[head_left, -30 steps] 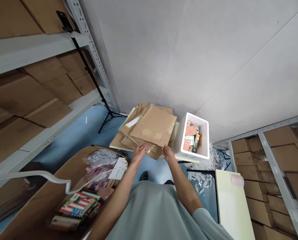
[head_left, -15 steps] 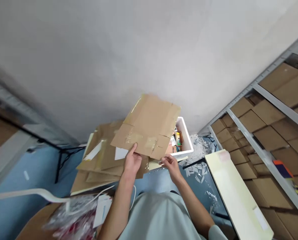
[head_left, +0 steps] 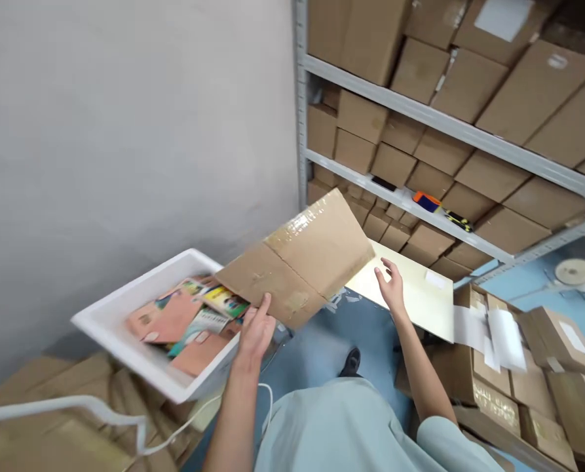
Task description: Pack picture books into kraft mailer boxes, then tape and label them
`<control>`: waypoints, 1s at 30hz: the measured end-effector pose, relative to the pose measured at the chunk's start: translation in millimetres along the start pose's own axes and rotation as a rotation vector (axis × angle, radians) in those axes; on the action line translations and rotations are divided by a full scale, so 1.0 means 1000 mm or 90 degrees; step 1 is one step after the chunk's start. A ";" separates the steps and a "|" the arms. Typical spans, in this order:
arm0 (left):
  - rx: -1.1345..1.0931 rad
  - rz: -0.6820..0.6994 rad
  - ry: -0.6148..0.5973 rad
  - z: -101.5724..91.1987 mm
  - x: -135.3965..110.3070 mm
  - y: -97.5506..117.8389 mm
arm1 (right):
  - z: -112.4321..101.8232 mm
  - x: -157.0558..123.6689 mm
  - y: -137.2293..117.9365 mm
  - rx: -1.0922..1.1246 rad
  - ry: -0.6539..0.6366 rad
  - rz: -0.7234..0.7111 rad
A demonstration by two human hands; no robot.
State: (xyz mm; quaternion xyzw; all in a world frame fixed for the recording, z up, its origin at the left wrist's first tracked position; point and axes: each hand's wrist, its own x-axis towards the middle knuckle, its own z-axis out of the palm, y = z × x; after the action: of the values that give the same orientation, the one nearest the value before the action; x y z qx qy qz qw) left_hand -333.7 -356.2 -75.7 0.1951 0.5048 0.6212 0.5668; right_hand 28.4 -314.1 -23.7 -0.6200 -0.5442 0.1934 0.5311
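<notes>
A flattened cardboard box (head_left: 302,255), with shiny tape along its far edge, is held up in front of me. My left hand (head_left: 257,331) grips its lower left edge, thumb on top and the other fingers hidden beneath. Off the sheet's right corner, my right hand (head_left: 390,285) has its fingers apart and holds nothing. Just left of my left hand stands a white foam bin (head_left: 139,364) filled with small packs and cards, among them a yellow pack (head_left: 225,300). The cardboard hangs partly over the bin's right side.
Metal shelves (head_left: 449,118) full of cardboard boxes rise ahead and to the right. A pale tabletop (head_left: 415,288) lies beyond my right hand. Several boxes (head_left: 503,393) are piled at the right. Flattened cardboard (head_left: 61,426) and a white cable (head_left: 95,405) lie at lower left.
My view has turned right, toward the shelves. The cardboard has moved along in my left hand. My right hand has come away from its edge and opened.
</notes>
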 end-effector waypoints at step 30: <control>0.306 -0.143 -0.504 0.405 0.182 -0.202 | -0.147 0.060 0.213 0.059 0.322 0.473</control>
State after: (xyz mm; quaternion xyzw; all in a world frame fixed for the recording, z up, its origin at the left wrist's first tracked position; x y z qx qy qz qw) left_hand 47.9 -58.8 -139.4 0.4866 0.3975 0.2991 0.7181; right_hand 268.2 -293.8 -135.9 -0.7767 -0.1286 0.2379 0.5689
